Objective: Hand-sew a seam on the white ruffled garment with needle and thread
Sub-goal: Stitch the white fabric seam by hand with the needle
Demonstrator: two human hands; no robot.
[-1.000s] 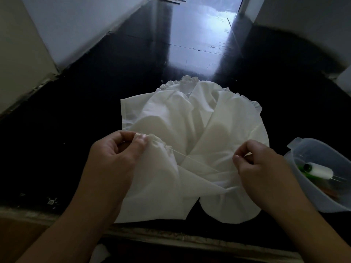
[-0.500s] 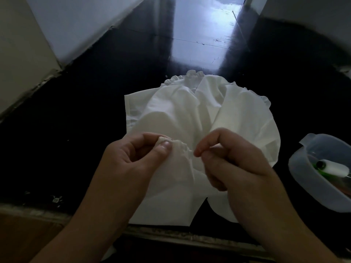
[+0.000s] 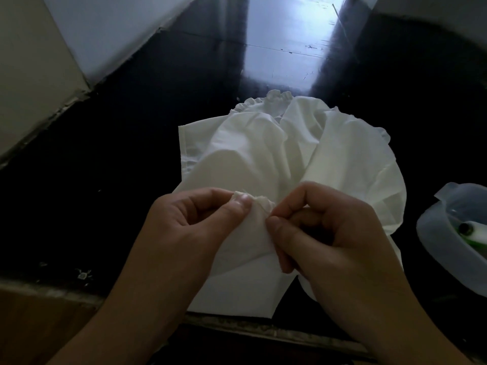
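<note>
Pinching a gathered edge of the garment [image 3: 303,159] between thumb and forefinger, the left hand [image 3: 192,230] meets the right hand [image 3: 324,233], whose thumb and forefinger close together on the cloth just beside it; no needle is discernible. The garment spreads over the dark worktop [image 3: 105,193]. At 3 o'clock sits a tub [image 3: 434,248] holding a spool [image 3: 474,233].
</note>
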